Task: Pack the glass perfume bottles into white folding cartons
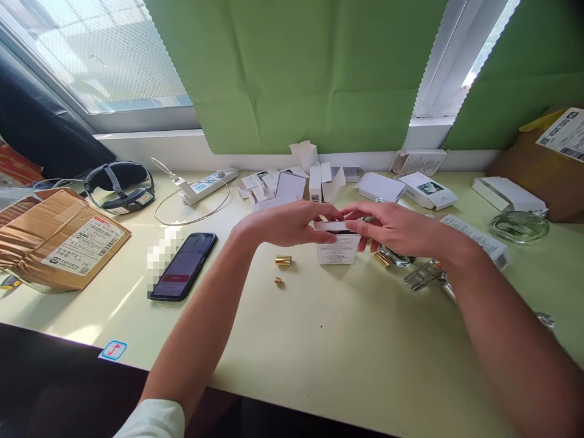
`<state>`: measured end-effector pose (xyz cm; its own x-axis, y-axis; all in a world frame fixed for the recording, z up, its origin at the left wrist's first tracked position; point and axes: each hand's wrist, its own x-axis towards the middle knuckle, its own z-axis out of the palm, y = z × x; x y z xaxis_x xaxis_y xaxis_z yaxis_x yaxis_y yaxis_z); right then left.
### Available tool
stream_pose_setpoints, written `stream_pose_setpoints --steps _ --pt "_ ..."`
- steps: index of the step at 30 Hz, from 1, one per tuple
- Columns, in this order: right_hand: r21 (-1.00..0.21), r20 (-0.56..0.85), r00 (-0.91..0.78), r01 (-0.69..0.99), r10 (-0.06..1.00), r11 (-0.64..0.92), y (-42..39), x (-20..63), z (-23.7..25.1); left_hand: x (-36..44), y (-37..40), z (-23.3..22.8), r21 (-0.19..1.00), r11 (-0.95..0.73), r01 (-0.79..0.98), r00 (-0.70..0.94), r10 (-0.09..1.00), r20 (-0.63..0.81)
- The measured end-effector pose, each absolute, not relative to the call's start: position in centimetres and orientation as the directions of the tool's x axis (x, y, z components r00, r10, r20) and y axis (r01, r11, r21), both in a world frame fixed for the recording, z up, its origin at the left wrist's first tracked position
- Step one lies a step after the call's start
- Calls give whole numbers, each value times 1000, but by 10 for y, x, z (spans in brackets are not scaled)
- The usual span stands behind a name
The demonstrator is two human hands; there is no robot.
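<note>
We pinch the small white carton's (pixel 337 243) top flap with left hand (pixel 285 223) and right hand (pixel 395 228), closing it beside the gold cap (pixel 283 260); tucking comes next.

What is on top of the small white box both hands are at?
Both hands, left hand and right hand, pinch the top flap of the small white box. Fingers cover the opening, so its inside cannot be seen. Behind it lies a glass bottle.

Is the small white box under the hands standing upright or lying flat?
Upright: the small white box stands on the table, both hands at its top.
</note>
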<state>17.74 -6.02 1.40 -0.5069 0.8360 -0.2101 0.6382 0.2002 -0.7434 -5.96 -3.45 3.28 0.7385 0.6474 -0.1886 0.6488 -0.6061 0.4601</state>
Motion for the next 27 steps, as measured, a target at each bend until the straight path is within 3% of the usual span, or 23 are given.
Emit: stream_pose_setpoints --steps 8,27 --pt "-718 -188 -510 655 839 237 -63 176 14 -62 -33 35 492 -635 596 775 615 -146" --pt "-529 -84 -509 751 857 395 -68 166 9 -57 -36 33 358 -751 555 819 570 -72"
